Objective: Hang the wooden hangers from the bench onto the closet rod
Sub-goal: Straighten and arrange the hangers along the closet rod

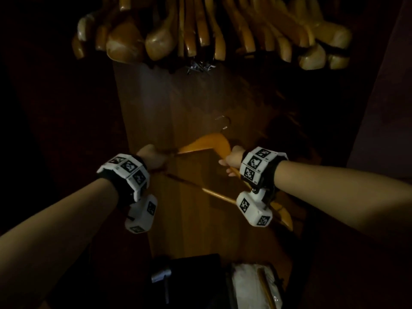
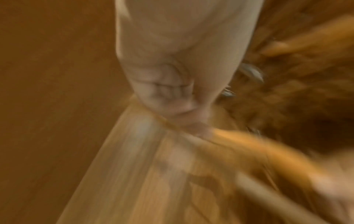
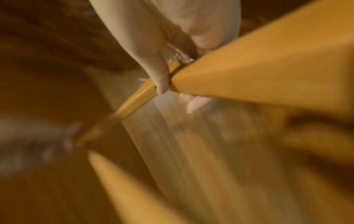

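Observation:
A wooden hanger [image 1: 210, 142] with a metal hook [image 1: 223, 123] is held tilted in front of the closet's back panel, below the row of hung hangers. My left hand [image 1: 153, 157] grips its left end. My right hand [image 1: 231, 162] is curled round its right arm, whose tip [image 1: 286, 218] juts out below my wrist. In the blurred left wrist view my left hand [image 2: 162, 91] is fisted on the hanger [image 2: 249, 145]. In the right wrist view the fingers of my right hand [image 3: 159, 72] wrap the hanger [image 3: 249, 63]. The closet rod is out of sight.
Several wooden hangers [image 1: 200, 30] hang close together across the top. The closet's wooden back panel [image 1: 178, 97] lies behind; dark side walls close in left and right. Below are a black item [image 1: 189, 282] and a white plastic-wrapped bundle [image 1: 252, 286].

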A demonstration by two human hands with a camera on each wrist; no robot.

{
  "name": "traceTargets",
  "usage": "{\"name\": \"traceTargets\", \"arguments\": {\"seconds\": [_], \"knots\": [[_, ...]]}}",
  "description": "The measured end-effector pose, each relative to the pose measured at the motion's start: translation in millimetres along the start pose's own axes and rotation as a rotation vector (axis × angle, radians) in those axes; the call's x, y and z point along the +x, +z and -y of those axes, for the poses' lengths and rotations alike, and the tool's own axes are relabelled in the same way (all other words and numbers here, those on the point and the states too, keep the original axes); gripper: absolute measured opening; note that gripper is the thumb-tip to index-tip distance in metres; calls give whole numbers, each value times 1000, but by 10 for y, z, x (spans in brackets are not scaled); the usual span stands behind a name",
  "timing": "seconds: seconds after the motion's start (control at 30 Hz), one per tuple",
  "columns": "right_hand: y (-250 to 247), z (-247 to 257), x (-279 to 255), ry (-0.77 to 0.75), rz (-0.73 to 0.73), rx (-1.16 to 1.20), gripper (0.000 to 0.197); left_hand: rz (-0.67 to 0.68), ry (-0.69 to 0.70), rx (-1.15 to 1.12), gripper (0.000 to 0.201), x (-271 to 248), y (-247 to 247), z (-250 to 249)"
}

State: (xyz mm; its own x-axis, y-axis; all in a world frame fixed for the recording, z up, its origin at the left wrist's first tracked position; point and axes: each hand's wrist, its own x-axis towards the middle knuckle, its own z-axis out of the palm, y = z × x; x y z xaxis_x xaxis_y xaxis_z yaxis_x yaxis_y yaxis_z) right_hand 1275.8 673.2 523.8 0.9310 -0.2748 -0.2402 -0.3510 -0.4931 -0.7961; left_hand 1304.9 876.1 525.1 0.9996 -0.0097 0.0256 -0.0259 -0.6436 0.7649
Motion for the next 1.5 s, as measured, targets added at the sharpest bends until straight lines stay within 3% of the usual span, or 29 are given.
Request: {"name": "traceTargets", "arguments": {"seconds": [0.13, 0.23, 0.4, 0.57, 0.7, 0.8, 0.9, 0.97, 1.07, 1.13, 1.2, 1.23, 1.27, 1.37, 1.43, 1.5], "knots": [[-25, 86, -91, -105, -88, -297, 50, 272, -13, -262, 56, -178, 359, -386], [-119, 111, -202, -205, -135, -388, 42, 440, -52, -355, 62, -303, 585, -682], [-362, 133, -317, -236, -173, -394, 46, 404, -108, -700, 40, -305, 775, -928], [-725, -48, -535, -227, -35, -418, 59, 435, -71, -860, 46, -235, 838, -1124], [-1002, -173, -743, -194, 12, -384, 67, 394, -23, -818, 42, -167, 808, -1296], [-1164, -138, -816, -194, -50, -274, 63, 432, 57, -547, 43, -179, 762, -1428], [-1210, -69, -870, -150, -56, -187, 61, 305, 197, -414, 40, -209, 664, -1575], [-1212, -2, -908, -117, -50, -154, 64, 135, 384, -379, 41, -252, 561, -1647], [-1244, 127, -951, -87, -41, -115, 65, -278, 779, -222, 43, -408, 409, -1702], [-1256, 235, -993, -76, -35, -103, 52, -627, 995, -43, 36, -540, 328, -1727], [-1239, 341, -1038, -61, -21, -101, 36, -953, 1117, 87, 24, -623, 209, -1773], [-1214, 388, -1070, -56, -11, -101, 34, -1043, 1121, 150, 24, -622, 130, -1805], [-1190, 425, -1087, -59, -1, -91, 38, -1058, 1092, 237, 32, -589, 48, -1833], [-1102, 528, -1163, -40, 24, 25, 48, -823, 1025, 620, 60, -453, -160, -1910], [-1050, 602, -1235, -49, 29, 42, 48, -725, 1041, 809, 63, -365, -216, -1936], [-1006, 682, -1370, -81, -5, 75, 46, -693, 1018, 884, 55, -312, -253, -1919]]}}
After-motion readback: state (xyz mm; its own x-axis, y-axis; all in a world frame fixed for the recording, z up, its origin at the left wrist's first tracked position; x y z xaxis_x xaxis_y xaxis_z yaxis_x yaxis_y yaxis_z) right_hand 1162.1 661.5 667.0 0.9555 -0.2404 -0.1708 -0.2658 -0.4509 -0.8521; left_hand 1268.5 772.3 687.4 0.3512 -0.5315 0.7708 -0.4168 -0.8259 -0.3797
